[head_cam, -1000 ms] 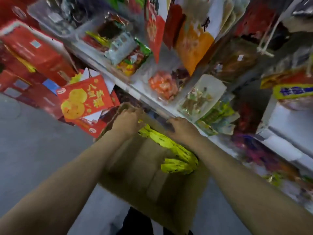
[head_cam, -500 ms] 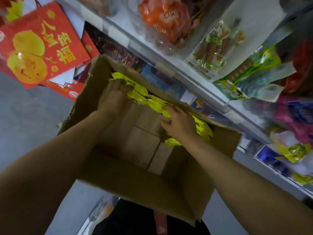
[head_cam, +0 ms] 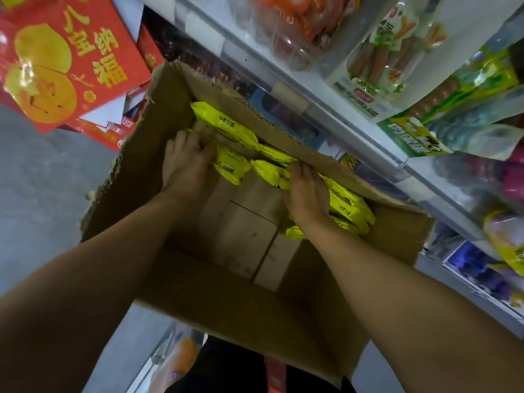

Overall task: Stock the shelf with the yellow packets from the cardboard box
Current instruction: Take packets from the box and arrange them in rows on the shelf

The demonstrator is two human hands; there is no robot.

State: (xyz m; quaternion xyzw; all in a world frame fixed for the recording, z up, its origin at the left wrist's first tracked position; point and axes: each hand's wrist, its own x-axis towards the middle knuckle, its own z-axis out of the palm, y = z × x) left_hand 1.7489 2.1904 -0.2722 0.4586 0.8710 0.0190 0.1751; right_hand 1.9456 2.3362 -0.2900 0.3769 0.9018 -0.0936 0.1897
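Both hands have sunk deeper into the cardboard box (head_cam: 215, 304) since a moment ago. At far left lies a red carton (head_cam: 65, 66). Left hand (head_cam: 187, 168) curls its grip around yellow packets (head_cam: 226, 129) along the far wall; right hand (head_cam: 307, 197) grips more there. White shelf (head_cam: 326, 109) runs beyond, at right.

Yellow pkts (head_cam: 226, 129), brown box (head_cam: 226, 304), red/gold carton (head_cam: 56, 66).
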